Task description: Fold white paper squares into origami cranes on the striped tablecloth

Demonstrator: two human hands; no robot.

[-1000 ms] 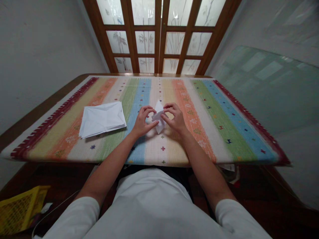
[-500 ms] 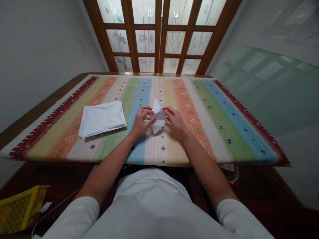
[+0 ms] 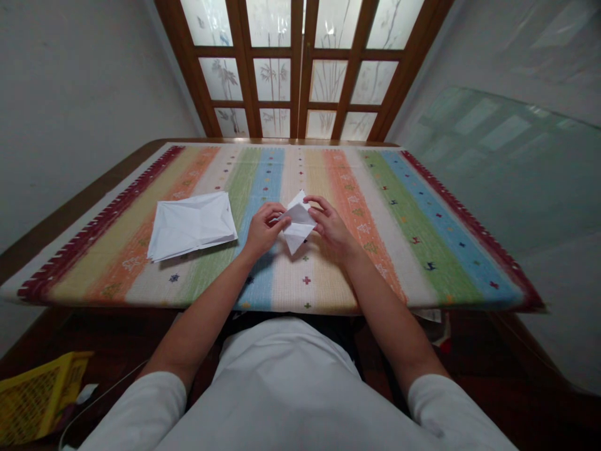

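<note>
A small folded piece of white paper [image 3: 297,233], with pointed corners and creased faces, is held between my two hands over the middle of the table. My left hand [image 3: 265,227] pinches its left side between thumb and fingers. On the other side, my right hand [image 3: 328,222] grips the right edge, its index finger near the top corner and its thumb lower down. To the left lies a stack of creased white paper sheets [image 3: 193,225], roughly squared, apart from both hands.
A striped, multicoloured tablecloth [image 3: 413,250] covers the table. Wooden doors with frosted panes [image 3: 273,78] stand beyond its far edge. A glass panel [image 3: 511,163] leans at the right wall. On the floor at lower left is a yellow plastic basket [image 3: 42,394].
The folded paper has turned and opened wider, showing a broader face and a lower flap. My fingers have shifted slightly along its edges; the stack stays put.
</note>
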